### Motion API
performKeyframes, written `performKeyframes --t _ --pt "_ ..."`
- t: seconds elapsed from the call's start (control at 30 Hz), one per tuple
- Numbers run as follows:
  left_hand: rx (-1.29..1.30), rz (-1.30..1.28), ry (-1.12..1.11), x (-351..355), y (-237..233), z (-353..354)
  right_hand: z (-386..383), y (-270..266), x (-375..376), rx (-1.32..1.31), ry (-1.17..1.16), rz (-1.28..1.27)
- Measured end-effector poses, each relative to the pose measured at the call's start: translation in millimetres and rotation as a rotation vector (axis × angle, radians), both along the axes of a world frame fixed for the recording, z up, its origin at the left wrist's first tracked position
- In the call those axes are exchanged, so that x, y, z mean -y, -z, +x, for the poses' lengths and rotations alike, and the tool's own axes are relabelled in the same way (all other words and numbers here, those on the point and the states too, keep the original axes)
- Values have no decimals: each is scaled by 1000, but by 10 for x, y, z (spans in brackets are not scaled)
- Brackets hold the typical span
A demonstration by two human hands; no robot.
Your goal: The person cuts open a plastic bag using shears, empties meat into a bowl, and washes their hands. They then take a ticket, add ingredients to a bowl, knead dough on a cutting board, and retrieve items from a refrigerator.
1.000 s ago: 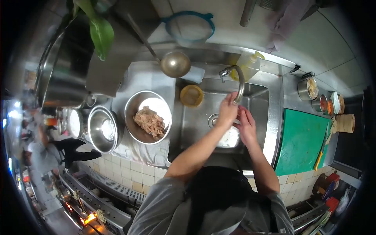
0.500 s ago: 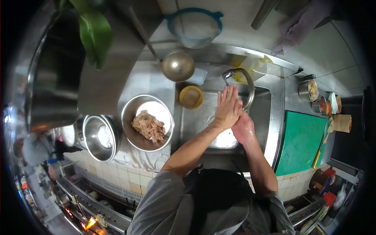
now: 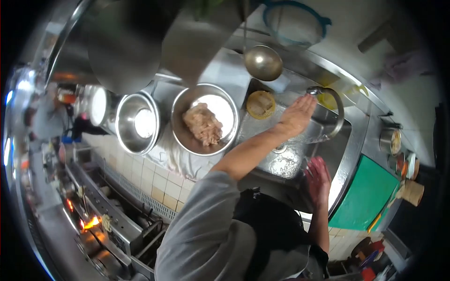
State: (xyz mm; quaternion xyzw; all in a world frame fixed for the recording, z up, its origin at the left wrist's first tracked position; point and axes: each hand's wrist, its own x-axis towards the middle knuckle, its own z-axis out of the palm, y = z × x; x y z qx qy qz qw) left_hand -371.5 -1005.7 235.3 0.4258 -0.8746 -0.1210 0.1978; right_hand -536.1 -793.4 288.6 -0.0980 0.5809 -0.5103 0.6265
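My left hand [image 3: 297, 116] reaches across the sink [image 3: 269, 129], fingers stretched out and their tips right at the base of the curved metal faucet [image 3: 341, 112]. It holds nothing that shows. Lower down, over the near right part of the sink, my right hand [image 3: 319, 177] is open with its fingers a little bent and apart, looking wet. The faucet's spout end hangs between the two hands. A yellow round container [image 3: 260, 104] with something pale in it sits at the sink's far left corner.
To the left, a steel bowl [image 3: 179, 135] holds raw meat pieces [image 3: 202, 124], beside another steel bowl [image 3: 123, 124]. A ladle [image 3: 263, 62] and a blue-rimmed strainer [image 3: 323, 21] hang behind. At right lies a green cutting board [image 3: 363, 194]. A flame [image 3: 91, 222] burns lower left.
My hands were pressed together under the faucet and have parted. The left went up to the faucet's base, the right drew back toward me. The camera view has turned and shifted.
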Motion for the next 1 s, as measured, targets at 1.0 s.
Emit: performKeyframes --t 1.0 --pt "237 764 -1593 -7389 -355 1701 182 136 -1056 -41 -848 -264"
